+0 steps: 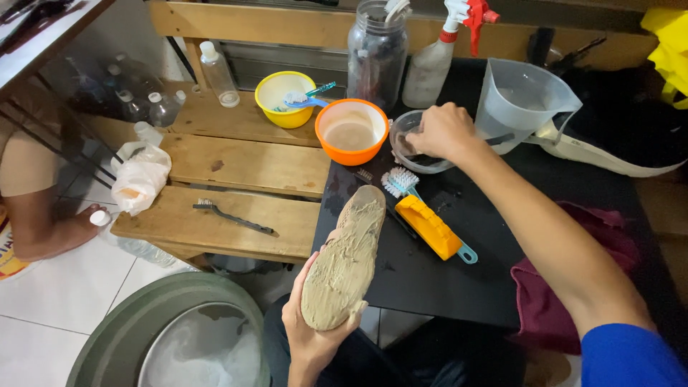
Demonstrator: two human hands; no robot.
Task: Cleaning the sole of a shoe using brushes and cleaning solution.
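left hand (312, 337) is closed around the heel end of a shoe (345, 258), sole turned up and caked in pale mud, held out over the front edge of the black table (430, 279). right hand (443, 130) is stretched forward into the small clear bowl (419, 143), fingers pinched down as if on something inside — what it grips i cannot tell, the knuckles hide it.

this looks like the loading stage of a sole scrub: a tool or cloth being wetted in the bowl while the dirty sole waits. the sole is untouched so far, mud thick from toe to heel.

right beside the shoe's toe lies a yellow-handled scrub brush (426, 218), bristles up; the orange bowl (351, 130) of cloudy water sits just left of the clear one, and a grey basin (168, 337) waits on the floor below.

the next move, i'd judge, calls for bringing the right hand back to the sole and keeping the shoe tilted over the basin — the drips should fall there and not on the lap.
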